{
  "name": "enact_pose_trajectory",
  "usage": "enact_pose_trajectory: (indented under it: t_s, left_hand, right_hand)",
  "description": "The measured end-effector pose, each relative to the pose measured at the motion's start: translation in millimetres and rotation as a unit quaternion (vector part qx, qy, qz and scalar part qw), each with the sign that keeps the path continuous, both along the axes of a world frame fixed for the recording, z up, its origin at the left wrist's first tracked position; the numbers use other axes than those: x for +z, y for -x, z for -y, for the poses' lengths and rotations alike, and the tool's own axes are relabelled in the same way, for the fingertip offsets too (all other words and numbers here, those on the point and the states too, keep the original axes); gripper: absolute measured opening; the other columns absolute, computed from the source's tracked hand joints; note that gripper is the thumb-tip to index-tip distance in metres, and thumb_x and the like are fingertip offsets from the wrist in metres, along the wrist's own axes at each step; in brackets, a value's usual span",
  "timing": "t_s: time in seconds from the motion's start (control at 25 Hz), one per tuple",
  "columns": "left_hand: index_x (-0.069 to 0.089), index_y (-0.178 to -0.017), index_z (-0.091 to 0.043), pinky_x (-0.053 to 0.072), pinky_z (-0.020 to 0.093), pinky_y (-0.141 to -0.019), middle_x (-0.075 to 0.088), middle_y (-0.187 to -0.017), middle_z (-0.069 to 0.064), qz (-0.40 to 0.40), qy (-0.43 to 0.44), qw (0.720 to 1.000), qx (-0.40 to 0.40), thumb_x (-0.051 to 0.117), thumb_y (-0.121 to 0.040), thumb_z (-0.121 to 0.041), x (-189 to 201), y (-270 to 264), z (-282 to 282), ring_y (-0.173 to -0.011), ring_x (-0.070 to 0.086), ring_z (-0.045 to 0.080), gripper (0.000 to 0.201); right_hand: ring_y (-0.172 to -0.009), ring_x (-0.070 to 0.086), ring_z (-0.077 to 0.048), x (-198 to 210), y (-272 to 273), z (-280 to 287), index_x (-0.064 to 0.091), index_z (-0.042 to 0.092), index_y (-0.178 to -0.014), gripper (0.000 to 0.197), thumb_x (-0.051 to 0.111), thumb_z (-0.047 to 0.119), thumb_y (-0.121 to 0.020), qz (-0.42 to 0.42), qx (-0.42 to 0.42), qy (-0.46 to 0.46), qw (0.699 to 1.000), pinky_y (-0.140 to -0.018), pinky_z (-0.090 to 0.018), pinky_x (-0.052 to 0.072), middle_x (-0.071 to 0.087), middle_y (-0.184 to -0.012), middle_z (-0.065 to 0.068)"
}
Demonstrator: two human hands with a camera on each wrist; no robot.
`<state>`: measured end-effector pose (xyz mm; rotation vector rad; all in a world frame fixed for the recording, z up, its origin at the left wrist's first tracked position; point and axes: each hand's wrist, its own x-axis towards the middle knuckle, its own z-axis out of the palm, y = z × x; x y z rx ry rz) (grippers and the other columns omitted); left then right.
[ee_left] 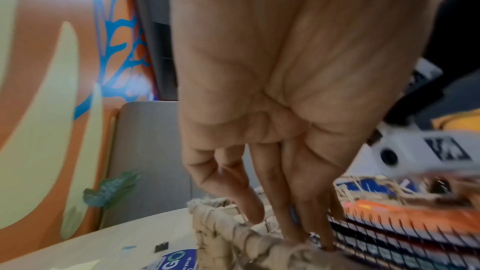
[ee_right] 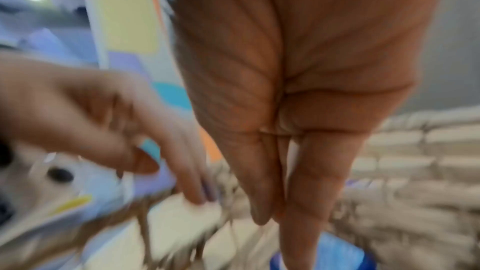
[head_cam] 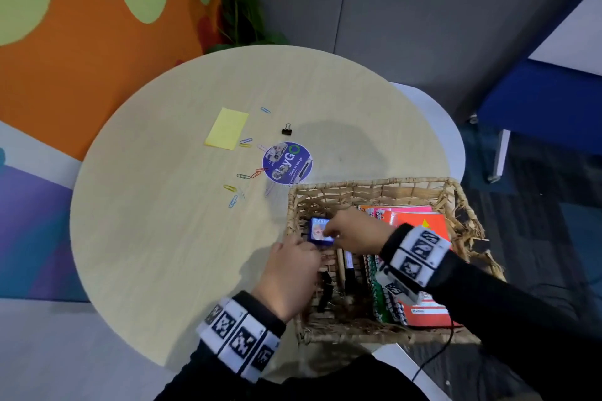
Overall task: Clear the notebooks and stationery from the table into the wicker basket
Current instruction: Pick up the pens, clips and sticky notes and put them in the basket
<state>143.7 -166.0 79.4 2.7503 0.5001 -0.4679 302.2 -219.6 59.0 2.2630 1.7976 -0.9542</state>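
Head view: right hand inside the basket, fingertips pinching a small blue box at the basket's left end, box held above the basket floor, label up. Left hand at the basket's left wall, fingers over the rim just beside the box; whether touching the box, cannot tell. Notebooks stacked in the right half of the basket, pens lying along the left part. On the table, well apart from both hands: yellow pad, black clip, scattered paperclips around a round sticker. All of that up and left of the basket, so nearer the left hand; pad's long axis running away from the person, tilted a little right.

Left wrist view: fingers straight and relaxed, tips on the woven rim, gripping nothing seen. Notebook spirals just behind. Clip and sticker low on the table beyond.

Right wrist view: blurred. Fingers drawn together pointing down onto the blue box, basket weave behind; left hand close alongside.

Likely next: box let go, then a reach up-left for the pad.
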Motion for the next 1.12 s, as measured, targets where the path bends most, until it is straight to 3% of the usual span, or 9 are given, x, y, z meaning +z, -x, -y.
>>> enact_pose_trajectory:
  t_s: [0.12,0.4,0.48,0.6,0.76,0.88,0.96,1.04,1.12]
  left_hand:
    - [0.060,-0.118,-0.011,0.033,0.047,-0.103,0.059,-0.129,0.008,-0.123,-0.066,0.986,-0.088,0.050,-0.091,-0.010,-2.2,-27.8,12.7,-0.128,0.039,0.030,0.029]
    - [0.056,-0.125,-0.011,0.020,0.048,-0.113,0.051,-0.137,0.009,-0.356,-0.071,0.917,-0.164,0.052,-0.096,-0.026,-25.5,-58.8,26.2,-0.133,0.037,0.028,0.033]
    - [0.058,-0.121,-0.007,0.034,0.045,-0.104,0.056,-0.130,0.014,-0.315,-0.050,0.935,-0.152,0.049,-0.096,-0.016,-21.6,-56.5,21.2,-0.125,0.046,0.032,0.028]
    - [0.063,-0.110,-0.008,0.049,0.035,-0.082,0.067,-0.111,0.014,-0.023,0.095,0.995,0.001,0.044,-0.094,-0.010,-3.4,-43.1,-3.3,-0.105,0.062,0.031,0.025]
    - [0.069,-0.099,-0.014,0.048,0.024,-0.078,0.074,-0.097,0.003,0.249,0.130,0.911,0.302,0.054,-0.090,-0.012,-12.6,-5.5,-92.2,-0.086,0.067,0.017,0.017]
    - [0.069,-0.095,-0.010,0.051,0.032,-0.084,0.074,-0.099,0.010,0.177,0.087,0.885,0.421,0.059,-0.087,-0.014,-60.8,15.4,-157.3,-0.094,0.068,0.028,0.013]
    - [0.068,-0.094,-0.009,0.049,0.032,-0.084,0.073,-0.100,0.012,0.113,0.103,0.885,0.441,0.062,-0.086,-0.019,-82.5,14.3,-175.3,-0.098,0.066,0.030,0.014]
    - [0.067,-0.089,-0.007,0.049,0.032,-0.082,0.072,-0.097,0.013,0.097,0.123,0.886,0.437,0.065,-0.083,-0.022,-93.9,6.8,-183.5,-0.095,0.065,0.031,0.016]
    - [0.066,-0.086,-0.003,0.051,0.035,-0.079,0.070,-0.096,0.016,0.073,0.128,0.901,0.409,0.065,-0.082,-0.021,-100.1,-1.5,-188.2,-0.093,0.064,0.034,0.018]
  right_hand:
    - [-0.098,0.066,-0.021,24.2,-20.9,35.4,0.068,0.009,-0.109,0.026,0.059,0.009,-0.085,-0.050,-0.111,-0.104,0.987,-0.085,-0.032,0.053,0.072,-0.107,-0.008]
    - [-0.080,0.058,0.009,26.6,-14.0,91.2,0.067,0.016,-0.113,0.025,0.062,0.017,-0.088,-0.107,-0.187,-0.125,0.968,-0.068,0.001,0.044,0.069,-0.100,0.006]
    - [-0.075,0.057,0.019,22.2,-10.0,91.8,0.068,0.018,-0.111,0.024,0.063,0.016,-0.088,-0.119,-0.194,-0.132,0.965,-0.068,0.005,0.042,0.066,-0.092,0.015]
    - [-0.090,0.056,0.022,28.4,-6.5,85.0,0.070,0.023,-0.104,0.020,0.064,0.015,-0.087,-0.138,-0.214,-0.161,0.953,-0.073,-0.004,0.048,0.067,-0.088,0.020]
    - [-0.082,0.070,-0.001,59.4,1.2,40.0,0.071,0.017,-0.093,0.013,0.063,0.009,-0.087,-0.216,-0.283,-0.246,0.901,-0.077,-0.020,0.055,0.077,-0.086,0.006]
    - [-0.071,0.068,-0.017,76.3,16.5,-22.3,0.068,0.009,-0.086,0.016,0.057,-0.002,-0.088,-0.364,-0.377,-0.287,0.802,-0.070,-0.023,0.058,0.072,-0.082,-0.011]
    - [-0.065,0.065,-0.019,71.4,32.6,-68.6,0.064,0.009,-0.082,0.017,0.056,-0.004,-0.088,-0.390,-0.413,-0.279,0.774,-0.066,-0.022,0.058,0.065,-0.076,-0.011]
    - [-0.064,0.063,-0.021,46.7,49.7,-112.7,0.062,0.009,-0.083,0.015,0.054,-0.004,-0.087,-0.365,-0.421,-0.251,0.792,-0.070,-0.032,0.059,0.061,-0.071,-0.007]
    - [-0.070,0.066,-0.029,15.3,62.5,-145.1,0.060,0.013,-0.081,0.016,0.053,-0.002,-0.085,-0.288,-0.398,-0.217,0.843,-0.079,-0.045,0.059,0.061,-0.070,-0.004]
